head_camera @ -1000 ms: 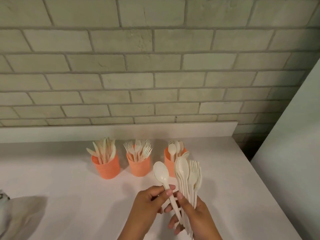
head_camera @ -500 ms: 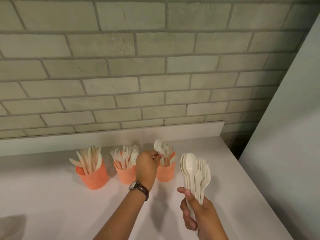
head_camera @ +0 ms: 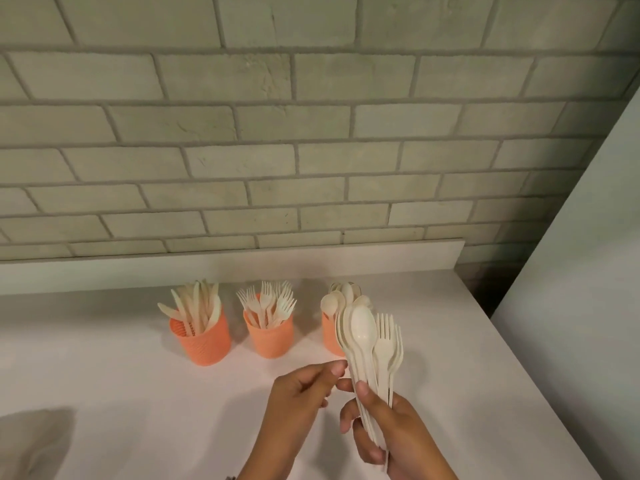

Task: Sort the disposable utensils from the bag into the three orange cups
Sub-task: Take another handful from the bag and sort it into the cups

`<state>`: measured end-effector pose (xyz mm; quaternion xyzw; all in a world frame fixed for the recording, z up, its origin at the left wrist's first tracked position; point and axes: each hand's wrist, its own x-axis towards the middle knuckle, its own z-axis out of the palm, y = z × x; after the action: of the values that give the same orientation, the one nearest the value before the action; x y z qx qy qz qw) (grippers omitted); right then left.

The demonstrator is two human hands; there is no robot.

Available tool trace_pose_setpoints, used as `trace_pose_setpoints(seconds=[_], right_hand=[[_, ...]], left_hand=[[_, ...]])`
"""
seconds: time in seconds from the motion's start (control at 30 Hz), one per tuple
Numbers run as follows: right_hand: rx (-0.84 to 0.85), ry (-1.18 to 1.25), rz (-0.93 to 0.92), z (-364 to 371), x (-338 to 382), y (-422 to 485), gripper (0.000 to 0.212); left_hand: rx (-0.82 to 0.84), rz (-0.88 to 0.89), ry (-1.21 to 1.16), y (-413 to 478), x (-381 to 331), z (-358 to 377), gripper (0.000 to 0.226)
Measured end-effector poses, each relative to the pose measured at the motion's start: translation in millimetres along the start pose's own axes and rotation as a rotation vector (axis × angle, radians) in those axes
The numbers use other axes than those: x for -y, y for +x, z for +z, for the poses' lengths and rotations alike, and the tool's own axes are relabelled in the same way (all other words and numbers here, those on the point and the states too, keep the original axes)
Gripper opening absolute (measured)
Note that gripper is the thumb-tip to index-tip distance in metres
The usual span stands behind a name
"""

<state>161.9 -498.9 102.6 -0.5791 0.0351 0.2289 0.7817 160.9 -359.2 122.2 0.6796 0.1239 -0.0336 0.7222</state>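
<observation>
Right hand [head_camera: 391,431] clamped round bundle of spoons and forks [head_camera: 372,348], handles down, long axis toward 12 o'clock. Left hand [head_camera: 301,393] empty, fingertips pinched just beside bundle at 9 o'clock, nearer to next spoon. Spoon cup [head_camera: 330,336] directly behind bundle at 12; fork cup [head_camera: 270,337] and knife cup [head_camera: 204,344] toward 10. Open counter [head_camera: 104,393] at left; counter edge close at right.

Three cups stand in a row on the bench [head_camera: 104,393] before the wall [head_camera: 311,150]: knives cup [head_camera: 204,341] left, forks cup [head_camera: 272,339] middle, spoons cup [head_camera: 330,336] right.
</observation>
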Motion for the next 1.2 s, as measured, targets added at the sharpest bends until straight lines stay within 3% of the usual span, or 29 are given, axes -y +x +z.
trace_pose_setpoints(seconds=[0.23,0.3,0.4,0.6,0.73,0.83,0.97,1.13,1.2], right_hand=[[0.087,-0.175,-0.019,20.4,-9.9,-0.6,0.056],[0.082,-0.207,-0.031,22.0,-10.0,-0.8,0.054],[0.075,-0.226,-0.027,21.5,-9.0,-1.2,0.043],[-0.027,-0.113,0.018,6.3,-2.6,-0.2,0.037],[-0.218,-0.176,-0.031,-13.7,-5.3,2.2,0.022],[-0.325,-0.076,-0.003,-28.9,-6.3,3.7,0.018],[-0.342,0.034,-0.011,-36.5,0.1,3.2,0.031],[-0.278,0.099,-0.019,-39.7,5.2,4.9,0.046],[-0.233,0.144,-0.018,-39.2,5.6,5.8,0.048]], left_hand=[[0.010,0.046,0.050,-15.4,-12.5,-19.9,0.020],[0.036,0.035,0.083,-15.1,-13.2,-21.3,0.008],[0.055,0.012,0.115,-11.1,-11.7,-21.2,0.010],[0.010,-0.011,0.016,8.6,-11.5,-15.9,0.018],[-0.070,0.125,0.011,32.3,-20.3,-15.9,0.026],[-0.188,0.273,0.111,59.8,-29.5,-6.0,0.025],[-0.330,0.396,0.267,98.9,-24.6,19.5,0.020],[-0.259,0.331,0.620,126.1,9.4,35.3,0.010],[-0.252,0.315,0.640,121.7,16.2,35.0,0.012]])
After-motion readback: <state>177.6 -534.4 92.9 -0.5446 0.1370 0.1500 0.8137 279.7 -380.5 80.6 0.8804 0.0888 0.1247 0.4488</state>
